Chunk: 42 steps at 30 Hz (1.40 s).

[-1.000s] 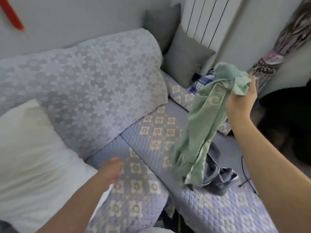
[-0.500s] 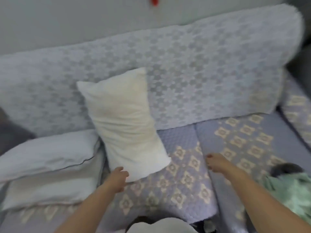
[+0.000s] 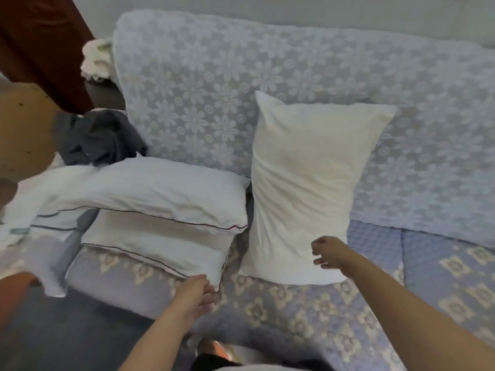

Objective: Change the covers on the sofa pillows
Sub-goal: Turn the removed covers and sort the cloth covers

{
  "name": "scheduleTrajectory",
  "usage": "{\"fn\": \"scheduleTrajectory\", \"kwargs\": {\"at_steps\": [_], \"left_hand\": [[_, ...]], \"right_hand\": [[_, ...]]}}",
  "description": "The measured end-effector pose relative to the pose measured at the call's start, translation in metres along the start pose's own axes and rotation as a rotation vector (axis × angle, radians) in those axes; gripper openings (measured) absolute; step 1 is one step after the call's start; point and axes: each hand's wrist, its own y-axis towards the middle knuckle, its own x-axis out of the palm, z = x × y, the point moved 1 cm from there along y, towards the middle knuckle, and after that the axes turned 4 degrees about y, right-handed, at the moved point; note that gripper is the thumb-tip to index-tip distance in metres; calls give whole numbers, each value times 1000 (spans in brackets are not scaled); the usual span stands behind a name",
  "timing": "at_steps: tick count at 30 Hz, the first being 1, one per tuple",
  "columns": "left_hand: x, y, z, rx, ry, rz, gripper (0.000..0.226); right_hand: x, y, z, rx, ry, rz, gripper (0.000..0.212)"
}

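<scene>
1. Bare white pillow [image 3: 308,183] stood upright against the sofa [image 3: 203,84] backrest, near the seat's middle.
2. Right hand [image 3: 328,253] hovered by its lower edge, fingers loosely spread, holding nothing.
3. Left hand [image 3: 198,293], fingers relaxed, touched the stacked pillows' [image 3: 160,210] front corner.

I count three pillows on the sofa [image 3: 442,266]: one upright [image 3: 308,183], two stacked [image 3: 160,188] [image 3: 160,245] left of it.
</scene>
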Motion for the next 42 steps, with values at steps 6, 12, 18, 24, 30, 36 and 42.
{"fn": "scheduleTrajectory", "kwargs": {"at_steps": [6,12,18,24,30,36,42], "left_hand": [[-114,63,41,-89,90,-129,13],[-244,81,105,33,-10,41,9],[-278,52,92,126,-81,119,13],[-288,30,-50,62,502,274,22],[-411,82,12,28,39,318,22],[-537,186,115,189,227,282,11],[-654,279,162,162,754,279,43]], "right_hand": [[122,-9,-36,120,130,105,14],[217,-34,-109,8,137,-2,13],[256,-26,-164,-137,136,-9,11],[349,-39,-159,-108,101,-186,7],[458,-50,-233,-214,-27,-233,7],[586,-48,-318,-232,53,-230,9],[708,-54,-342,1,50,-216,6]]}}
